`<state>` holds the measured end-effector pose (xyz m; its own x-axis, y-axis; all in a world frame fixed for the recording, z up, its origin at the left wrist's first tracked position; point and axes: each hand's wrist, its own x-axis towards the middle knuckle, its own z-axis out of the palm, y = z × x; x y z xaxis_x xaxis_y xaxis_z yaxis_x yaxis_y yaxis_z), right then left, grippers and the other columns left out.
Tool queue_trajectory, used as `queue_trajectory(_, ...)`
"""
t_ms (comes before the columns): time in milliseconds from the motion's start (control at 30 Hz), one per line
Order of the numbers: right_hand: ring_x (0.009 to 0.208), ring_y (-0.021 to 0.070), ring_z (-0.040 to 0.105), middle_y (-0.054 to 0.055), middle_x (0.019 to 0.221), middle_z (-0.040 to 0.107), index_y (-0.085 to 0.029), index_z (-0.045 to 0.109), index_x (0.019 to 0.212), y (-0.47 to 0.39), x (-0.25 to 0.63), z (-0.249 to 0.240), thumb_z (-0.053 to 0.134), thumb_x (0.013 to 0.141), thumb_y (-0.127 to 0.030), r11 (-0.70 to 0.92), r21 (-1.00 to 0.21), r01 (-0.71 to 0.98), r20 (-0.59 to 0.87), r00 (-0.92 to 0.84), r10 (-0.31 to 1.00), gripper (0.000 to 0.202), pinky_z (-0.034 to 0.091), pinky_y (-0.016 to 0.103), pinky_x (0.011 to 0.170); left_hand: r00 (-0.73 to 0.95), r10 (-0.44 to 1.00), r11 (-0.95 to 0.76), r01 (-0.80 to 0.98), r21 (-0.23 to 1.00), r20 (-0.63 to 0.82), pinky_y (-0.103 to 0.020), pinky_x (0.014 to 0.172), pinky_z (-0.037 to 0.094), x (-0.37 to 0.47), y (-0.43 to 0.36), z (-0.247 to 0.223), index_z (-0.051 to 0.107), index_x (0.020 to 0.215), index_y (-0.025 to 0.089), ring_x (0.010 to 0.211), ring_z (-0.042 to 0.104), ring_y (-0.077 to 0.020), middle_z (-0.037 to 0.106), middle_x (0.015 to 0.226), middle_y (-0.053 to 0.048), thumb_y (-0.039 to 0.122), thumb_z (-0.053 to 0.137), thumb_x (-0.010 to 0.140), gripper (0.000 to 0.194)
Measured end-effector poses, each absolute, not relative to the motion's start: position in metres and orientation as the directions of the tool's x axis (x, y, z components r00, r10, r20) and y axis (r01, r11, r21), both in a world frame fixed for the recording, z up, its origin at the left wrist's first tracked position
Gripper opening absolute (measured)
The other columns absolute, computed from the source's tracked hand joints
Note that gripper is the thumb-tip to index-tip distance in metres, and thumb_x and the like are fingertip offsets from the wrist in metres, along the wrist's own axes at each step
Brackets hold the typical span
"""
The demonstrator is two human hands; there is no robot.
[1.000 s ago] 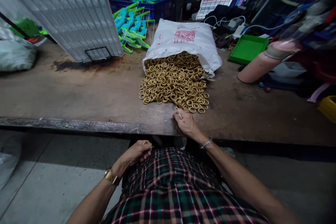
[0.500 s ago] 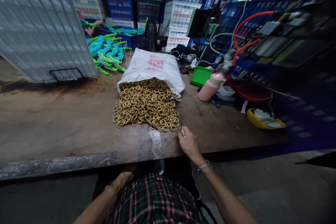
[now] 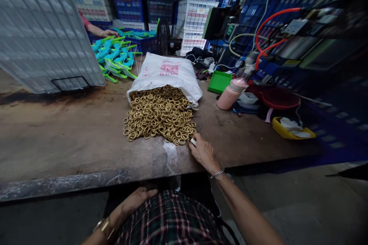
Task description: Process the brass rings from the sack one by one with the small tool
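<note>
Brass-coloured rings [image 3: 161, 116] spill in a heap from the mouth of a white sack [image 3: 178, 71] lying on the table. At the heap's front right corner, my right hand [image 3: 203, 152] is closed round a small white-handled tool [image 3: 193, 141]; its dark far end is too small to make out. The nearest rings lie right beside my fingertips. Below the table edge, my left hand [image 3: 140, 198] rests against my lap, fingers stretched out, with nothing seen in it.
A large translucent crate [image 3: 51, 34] stands at left beside turquoise-and-green plastic parts [image 3: 115, 55], where a co-worker's hand [image 3: 110, 33] reaches in. To the right are a pink bottle [image 3: 231, 93], a green tray [image 3: 220, 82] and a yellow basket [image 3: 293, 128].
My right hand has shifted slightly left, bringing the white-handled tool to the rings. My left hand has come further into view over my lap. The co-worker's hand has moved right.
</note>
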<state>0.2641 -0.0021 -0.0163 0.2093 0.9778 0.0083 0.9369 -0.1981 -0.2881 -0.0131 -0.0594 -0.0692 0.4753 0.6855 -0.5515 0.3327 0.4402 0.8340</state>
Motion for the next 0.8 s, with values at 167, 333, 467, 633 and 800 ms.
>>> queue_trajectory(167,0.064,0.0157,0.056,0.005,0.075,0.063,-0.018,0.053,0.096,-0.013,0.258,-0.024,0.042,0.082,-0.019,-0.050,-0.412,0.910,0.058,0.081,0.995,0.018,0.030,0.024,0.057,0.513,0.725,0.288,0.379,0.880,-0.459,-0.028,0.085,0.041,-0.009,-0.070,0.010,0.066,0.090,0.022,0.092,0.057,-0.0200,0.065,0.092,-0.003,0.039,0.053,0.076,0.025)
queue_trajectory(333,0.063,0.0143,0.053,0.002,0.073,0.059,-0.019,0.052,0.094,-0.026,0.219,-0.025,0.041,0.082,-0.023,0.163,-0.691,0.705,0.083,-0.147,0.986,0.017,0.037,0.024,0.061,0.257,0.901,0.323,0.137,0.936,-0.348,-0.023,0.053,0.045,0.021,-0.063,0.022,0.051,0.108,0.017,0.064,0.058,-0.0140,0.059,0.079,-0.003,0.042,0.051,0.077,0.040)
queue_trajectory(467,0.061,0.0134,0.051,0.001,0.071,0.057,-0.020,0.052,0.092,-0.026,0.190,-0.022,0.041,0.082,-0.023,0.224,-0.739,0.636,0.104,-0.220,0.970,0.015,0.037,0.023,0.059,0.164,0.918,0.364,0.014,0.931,-0.362,-0.019,0.040,0.039,0.038,-0.046,0.007,0.047,0.105,0.015,0.046,0.049,-0.0087,0.053,0.066,0.002,0.048,0.052,0.074,0.046)
queue_trajectory(633,0.062,0.0136,0.051,0.002,0.073,0.057,-0.019,0.052,0.092,-0.016,0.179,-0.026,0.041,0.082,-0.024,0.198,-0.749,0.632,0.090,-0.199,0.976,0.015,0.036,0.023,0.060,0.180,0.894,0.434,-0.131,0.891,-0.409,-0.016,0.038,0.034,0.040,-0.031,-0.002,0.051,0.085,0.015,0.042,0.045,-0.0051,0.052,0.059,0.005,0.048,0.056,0.071,0.037)
queue_trajectory(800,0.060,0.0120,0.049,-0.001,0.066,0.054,-0.019,0.052,0.084,-0.009,0.178,-0.021,0.041,0.083,-0.026,0.145,-0.802,0.580,0.054,-0.171,0.984,0.013,0.035,0.022,0.058,0.185,0.892,0.439,-0.149,0.886,-0.412,-0.016,0.038,0.035,0.040,-0.019,-0.006,0.050,0.077,0.015,0.041,0.047,-0.0050,0.054,0.059,0.004,0.045,0.060,0.067,0.034)
